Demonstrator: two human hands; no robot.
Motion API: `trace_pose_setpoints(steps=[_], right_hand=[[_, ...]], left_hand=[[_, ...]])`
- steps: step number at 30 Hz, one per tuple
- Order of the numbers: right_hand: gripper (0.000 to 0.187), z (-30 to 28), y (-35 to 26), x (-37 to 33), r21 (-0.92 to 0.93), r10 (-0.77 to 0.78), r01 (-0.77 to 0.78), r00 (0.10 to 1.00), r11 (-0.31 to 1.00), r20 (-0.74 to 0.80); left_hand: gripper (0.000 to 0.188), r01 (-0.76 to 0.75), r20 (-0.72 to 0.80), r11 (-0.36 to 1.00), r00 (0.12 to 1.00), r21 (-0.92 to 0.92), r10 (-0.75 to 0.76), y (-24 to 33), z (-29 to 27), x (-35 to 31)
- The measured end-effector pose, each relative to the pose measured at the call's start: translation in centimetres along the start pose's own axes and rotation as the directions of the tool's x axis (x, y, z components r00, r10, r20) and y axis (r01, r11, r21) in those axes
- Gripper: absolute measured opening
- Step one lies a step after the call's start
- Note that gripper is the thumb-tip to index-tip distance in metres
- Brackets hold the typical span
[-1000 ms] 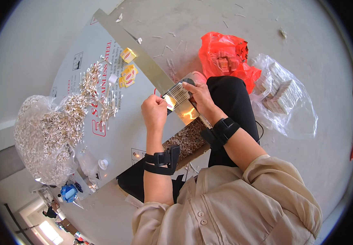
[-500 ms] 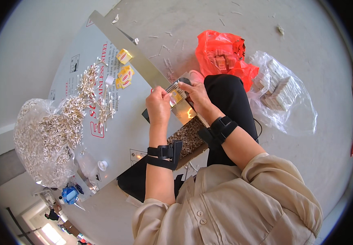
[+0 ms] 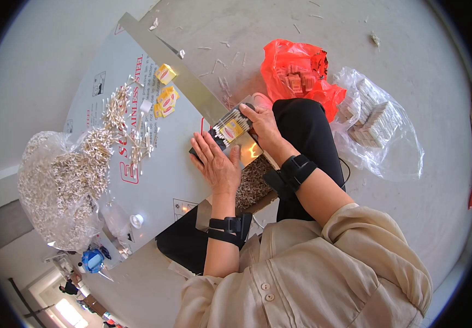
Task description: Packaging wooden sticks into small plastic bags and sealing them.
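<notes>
Bundle of small sticks w/ yellow band [image 3: 230, 128] now sits down at the table edge [image 3: 192, 90], no longer lifted. Right hand [image 3: 262, 124] stays clamped on its end. Left hand [image 3: 217, 164] has dropped flat, fingers spread, palm on the table beside it. Loose sticks [image 3: 113, 136] lie well apart.

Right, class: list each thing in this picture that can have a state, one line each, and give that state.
Left hand: open, palm flat on the table.
Right hand: closed on the bundle of sticks.
Bundle of sticks: gathered, held at the table edge.
Red bag: open, on the floor.
Clear bag of boxes: open, on the floor.
Large bag of sticks: full, bulging.
Small yellow boxes: lying loose on the table.
</notes>
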State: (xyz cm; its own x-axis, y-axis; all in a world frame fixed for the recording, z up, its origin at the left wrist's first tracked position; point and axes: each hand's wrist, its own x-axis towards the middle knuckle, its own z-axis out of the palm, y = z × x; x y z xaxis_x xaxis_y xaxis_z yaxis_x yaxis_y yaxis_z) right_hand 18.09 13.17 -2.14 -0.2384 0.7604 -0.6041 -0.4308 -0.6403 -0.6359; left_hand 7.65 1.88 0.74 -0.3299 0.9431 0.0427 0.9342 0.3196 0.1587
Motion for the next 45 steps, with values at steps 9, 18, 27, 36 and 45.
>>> trace_pose_setpoints(steps=[9,18,27,36,45], right_hand=[[0.017,0.4,-0.3,-0.2,0.002,-0.080,0.080,0.997,0.997,0.003],[0.018,0.5,-0.8,-0.8,-0.093,-0.063,0.061,0.998,0.994,-0.012],[0.018,-0.1,-0.2,-0.1,-0.050,-0.048,0.049,0.999,0.998,0.015],[0.020,-0.4,0.0,0.2,-0.065,-0.047,0.049,0.999,0.997,0.024],[0.019,-1.4,-0.1,-0.2,0.131,0.008,-0.010,1.000,0.991,0.018]], left_hand=[[0.088,0.001,0.029,1.000,1.000,0.002,-0.001,1.3,0.1,0.8],[0.086,-0.045,0.041,0.999,0.998,0.013,0.044,1.4,-0.2,0.6],[0.078,-0.119,0.003,0.992,0.993,0.035,0.118,1.5,-2.0,-0.8],[0.076,-0.120,0.039,0.992,0.992,0.037,0.118,1.9,-1.8,-0.7],[0.083,-0.019,0.011,1.000,1.000,-0.005,0.019,0.3,-0.9,-0.2]])
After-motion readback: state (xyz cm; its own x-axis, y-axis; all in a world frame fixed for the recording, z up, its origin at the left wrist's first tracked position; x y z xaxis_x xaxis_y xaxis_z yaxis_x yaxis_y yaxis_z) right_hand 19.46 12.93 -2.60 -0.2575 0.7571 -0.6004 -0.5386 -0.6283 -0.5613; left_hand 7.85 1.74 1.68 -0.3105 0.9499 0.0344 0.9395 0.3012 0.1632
